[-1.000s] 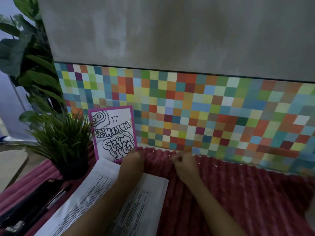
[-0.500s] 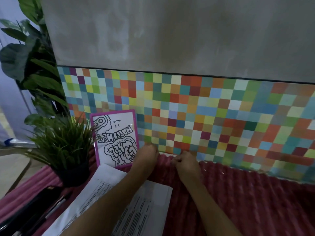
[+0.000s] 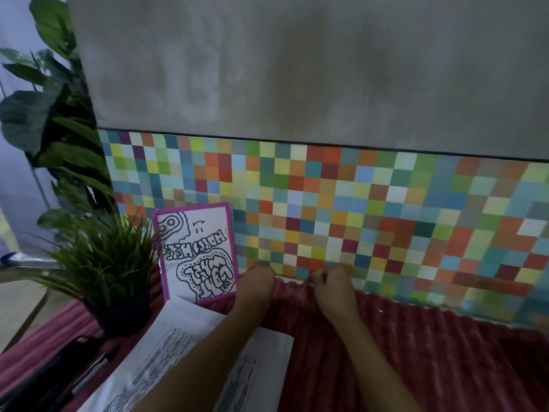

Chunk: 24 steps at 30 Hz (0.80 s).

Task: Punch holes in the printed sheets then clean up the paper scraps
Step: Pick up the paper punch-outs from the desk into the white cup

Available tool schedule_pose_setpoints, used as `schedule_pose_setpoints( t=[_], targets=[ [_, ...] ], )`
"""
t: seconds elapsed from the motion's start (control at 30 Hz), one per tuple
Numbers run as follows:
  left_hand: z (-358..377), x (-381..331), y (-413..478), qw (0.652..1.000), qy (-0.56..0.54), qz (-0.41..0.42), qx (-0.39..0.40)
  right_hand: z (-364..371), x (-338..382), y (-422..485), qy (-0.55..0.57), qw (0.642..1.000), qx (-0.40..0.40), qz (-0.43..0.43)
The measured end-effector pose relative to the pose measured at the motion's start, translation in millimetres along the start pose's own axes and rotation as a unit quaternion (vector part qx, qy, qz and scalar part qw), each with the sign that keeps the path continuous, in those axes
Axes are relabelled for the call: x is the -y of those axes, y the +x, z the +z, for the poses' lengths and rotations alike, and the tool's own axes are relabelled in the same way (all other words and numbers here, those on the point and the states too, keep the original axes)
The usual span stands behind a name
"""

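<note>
**While Reaching Across the Red Cloth (image 3: 430,367)**

Resting left hand (image 3: 256,288) and right hand (image 3: 334,291) by the tiled wall (image 3: 356,209), curling the fingers under (impossible to tell if pinching anything). Covering partly the printed sheets (image 3: 181,337) with the left forearm, beside the potted plant (image 3: 110,263).

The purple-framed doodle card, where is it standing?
In the head view, the purple-framed doodle card leans against the multicoloured checkered wall, left of centre, between the small potted grass plant and the left hand.
</note>
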<state>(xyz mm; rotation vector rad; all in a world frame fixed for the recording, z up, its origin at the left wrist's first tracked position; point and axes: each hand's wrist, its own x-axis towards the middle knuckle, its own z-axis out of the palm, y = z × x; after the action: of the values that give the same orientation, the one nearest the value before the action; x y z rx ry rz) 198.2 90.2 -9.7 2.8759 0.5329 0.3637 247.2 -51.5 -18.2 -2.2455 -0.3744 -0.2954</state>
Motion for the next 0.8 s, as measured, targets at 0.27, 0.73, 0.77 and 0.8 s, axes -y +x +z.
schedule_pose_setpoints(
  t=[0.27, 0.73, 0.77, 0.8],
  targets=[
    [-29, -17, -11, 0.990, -0.097, -0.034, -0.101, -166, 21, -8, 0.028, 0.992, -0.119, -0.024],
    [-26, -328, -120, 0.845, -0.381, 0.368, 0.078, -377, -123, -104, -0.104, 0.977, -0.139, 0.126],
    [-19, -337, -124, 0.847, -0.372, 0.370, 0.086, -376, -126, -108, -0.102, 0.977, -0.132, 0.131],
    [-13, -345, -127, 0.851, -0.358, 0.373, 0.095, -374, -130, -112, -0.088, 0.980, -0.122, 0.133]
  ],
)
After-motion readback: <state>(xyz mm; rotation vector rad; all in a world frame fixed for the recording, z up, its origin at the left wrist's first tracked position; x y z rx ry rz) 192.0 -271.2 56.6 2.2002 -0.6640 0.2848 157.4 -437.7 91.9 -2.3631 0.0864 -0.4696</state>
